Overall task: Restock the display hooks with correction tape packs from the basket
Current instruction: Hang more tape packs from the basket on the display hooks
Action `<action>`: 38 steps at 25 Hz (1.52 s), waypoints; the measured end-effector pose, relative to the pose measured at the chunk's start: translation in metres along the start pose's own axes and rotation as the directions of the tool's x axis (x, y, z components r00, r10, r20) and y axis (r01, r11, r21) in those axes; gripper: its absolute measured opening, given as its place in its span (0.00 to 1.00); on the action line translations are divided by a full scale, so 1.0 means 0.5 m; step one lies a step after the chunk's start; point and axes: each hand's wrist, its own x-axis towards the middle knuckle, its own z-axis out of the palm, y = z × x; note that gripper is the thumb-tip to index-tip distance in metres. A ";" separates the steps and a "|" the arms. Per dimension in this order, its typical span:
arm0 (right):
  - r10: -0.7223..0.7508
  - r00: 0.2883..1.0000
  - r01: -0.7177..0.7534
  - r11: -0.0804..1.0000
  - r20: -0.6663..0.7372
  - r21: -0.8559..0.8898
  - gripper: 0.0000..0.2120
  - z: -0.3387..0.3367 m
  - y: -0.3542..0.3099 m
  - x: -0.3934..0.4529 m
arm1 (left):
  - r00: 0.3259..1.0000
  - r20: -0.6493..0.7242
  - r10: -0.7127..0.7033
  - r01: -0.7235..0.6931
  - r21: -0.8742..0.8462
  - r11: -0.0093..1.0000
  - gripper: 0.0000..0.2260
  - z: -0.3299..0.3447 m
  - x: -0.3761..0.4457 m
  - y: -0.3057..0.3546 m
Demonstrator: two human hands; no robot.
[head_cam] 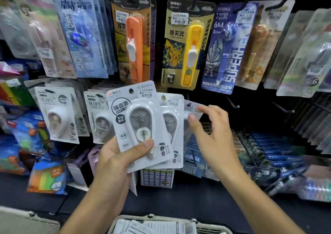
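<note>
The left hand (114, 155) grips a fanned stack of white correction tape packs (138, 124), thumb pressed across the front pack's lower edge, fingers curled behind. The right hand (211, 135) pinches the top corner of the rearmost pack (192, 108) between thumb and fingertips, at 3 o'clock from the front pack.

Behind the stack, at 12 o'clock, hang an orange clip-pusher pack (133, 40) and a yellow clip-pusher pack (188, 44), whose lower ends the stack partly covers. At 10 o'clock from the stack two rows of white correction tape packs (59, 114) fill their hooks. At 2 o'clock from the right hand two bare display hooks (232, 104) jut from the dark panel, a blue correction tape pack (227, 49) hanging above them. Blurred packets crowd the shelf at 8 o'clock and 4 o'clock.

At 6 o'clock, between the forearms, a pale slotted basket (213, 229) holds more white packs (154, 226), lying flat; their number cannot be told.
</note>
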 end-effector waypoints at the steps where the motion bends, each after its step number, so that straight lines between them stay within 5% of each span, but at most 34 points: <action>1: -0.030 0.995 0.017 0.991 0.099 0.131 0.17 0.004 -0.005 -0.007 | 0.999 0.037 -0.034 0.034 -0.001 0.999 0.18 0.002 0.001 -0.004; 3: -0.046 0.960 -0.095 0.873 0.276 0.478 0.16 0.013 -0.014 -0.024 | 0.990 0.107 -0.088 0.084 0.037 0.996 0.19 0.007 -0.001 -0.013; 6: 0.086 0.981 -0.173 0.785 0.173 0.595 0.18 0.016 -0.010 -0.023 | 0.992 0.068 -0.104 0.098 0.086 0.991 0.16 0.010 0.002 -0.014; 14: 0.034 0.968 0.028 0.971 -0.250 0.239 0.12 0.015 0.010 0.005 | 0.997 -0.035 -0.070 0.073 0.092 0.993 0.15 -0.007 0.016 -0.007; 19: 0.045 0.977 -0.021 0.993 -0.207 0.116 0.06 0.006 0.009 -0.004 | 1.000 0.001 -0.001 0.001 0.070 0.998 0.20 -0.011 0.029 -0.021; 21: -0.158 0.973 0.123 0.973 -0.170 -0.198 0.10 0.007 -0.005 -0.019 | 0.998 0.058 0.023 -0.029 0.105 0.994 0.20 -0.009 0.036 -0.029; 23: -0.253 0.967 0.250 0.966 -0.033 -0.069 0.10 0.017 -0.015 -0.033 | 0.982 0.188 0.001 -0.049 0.249 0.967 0.22 0.003 0.046 -0.040; 26: -0.104 0.989 0.071 0.959 0.107 0.274 0.15 0.025 -0.005 -0.033 | 0.948 0.317 0.004 -0.183 0.537 0.823 0.23 0.019 0.067 -0.053; 30: 0.083 0.995 -0.061 0.936 -0.047 0.348 0.15 0.005 0.010 -0.015 | 0.936 0.279 0.214 -0.333 0.899 0.284 0.32 -0.010 0.102 -0.060; 35: 0.142 0.985 -0.118 0.970 -0.102 0.214 0.14 0.014 0.039 -0.016 | 0.945 0.272 0.183 -0.311 0.922 0.233 0.33 -0.042 0.118 -0.070; 38: 0.043 0.988 -0.048 0.998 -0.146 -0.033 0.19 0.029 0.066 -0.034 | 0.926 0.255 0.277 -0.315 0.928 0.200 0.27 -0.040 0.094 -0.072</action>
